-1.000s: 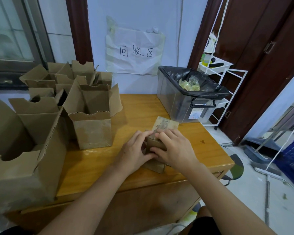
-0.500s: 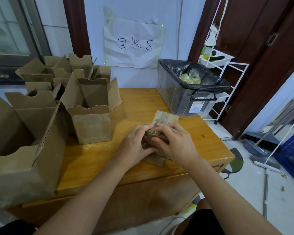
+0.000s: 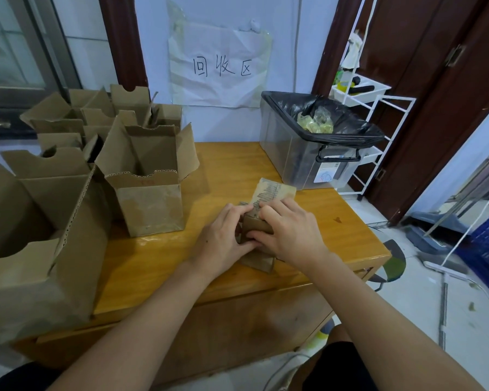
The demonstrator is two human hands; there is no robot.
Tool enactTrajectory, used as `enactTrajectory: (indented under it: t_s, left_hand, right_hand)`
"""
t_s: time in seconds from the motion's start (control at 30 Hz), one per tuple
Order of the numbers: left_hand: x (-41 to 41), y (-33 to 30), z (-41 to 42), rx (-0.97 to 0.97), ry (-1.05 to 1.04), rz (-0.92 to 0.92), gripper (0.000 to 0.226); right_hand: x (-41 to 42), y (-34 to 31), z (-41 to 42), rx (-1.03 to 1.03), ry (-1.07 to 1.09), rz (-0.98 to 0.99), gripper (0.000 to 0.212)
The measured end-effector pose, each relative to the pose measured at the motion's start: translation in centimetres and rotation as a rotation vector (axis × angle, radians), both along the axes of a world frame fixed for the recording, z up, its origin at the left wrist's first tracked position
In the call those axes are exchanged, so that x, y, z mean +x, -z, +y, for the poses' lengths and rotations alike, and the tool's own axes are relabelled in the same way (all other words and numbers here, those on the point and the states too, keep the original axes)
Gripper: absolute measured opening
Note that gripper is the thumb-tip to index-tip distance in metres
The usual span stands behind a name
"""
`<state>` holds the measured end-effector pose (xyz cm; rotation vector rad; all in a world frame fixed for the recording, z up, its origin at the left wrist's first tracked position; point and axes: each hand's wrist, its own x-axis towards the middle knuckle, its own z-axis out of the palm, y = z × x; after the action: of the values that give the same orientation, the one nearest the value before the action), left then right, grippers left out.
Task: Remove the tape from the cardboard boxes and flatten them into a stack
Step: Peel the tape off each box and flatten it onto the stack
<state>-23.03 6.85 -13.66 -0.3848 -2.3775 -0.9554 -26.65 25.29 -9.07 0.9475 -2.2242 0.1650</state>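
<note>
A small brown cardboard box (image 3: 256, 225) lies on the wooden table (image 3: 158, 266) near its front right part. Both hands wrap it: my left hand (image 3: 219, 241) grips its left side, my right hand (image 3: 290, 234) grips its right side and top with curled fingers. One flap (image 3: 274, 190) with printed lines and shiny tape sticks out beyond my fingers toward the bin. Most of the box is hidden under my hands.
Several open cardboard boxes stand at the table's left, the nearest upright one (image 3: 150, 179) beside my left hand and a large one (image 3: 34, 244) at the front left. A clear bin with a black liner (image 3: 316, 142) holding crumpled tape sits at the back right. A white rack (image 3: 362, 108) stands behind it.
My hands stay on the small box with only small shifts of the fingers. The camera has tilted slightly, so the scene sits a little lower in view.
</note>
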Motion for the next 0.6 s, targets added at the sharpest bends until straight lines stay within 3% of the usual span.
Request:
enactTrajectory:
  t_s: [0.4,0.6]
  left_hand:
    - [0.0,-0.1,-0.1,0.029,0.013,-0.063,0.075]
    - [-0.1,0.1,-0.3,0.057,0.057,-0.044,0.065]
  right_hand:
    - [-0.3,0.1,0.8,-0.103,-0.116,-0.116,0.028]
    - [0.6,-1.0,1.7,-0.298,-0.15,-0.515,0.037]
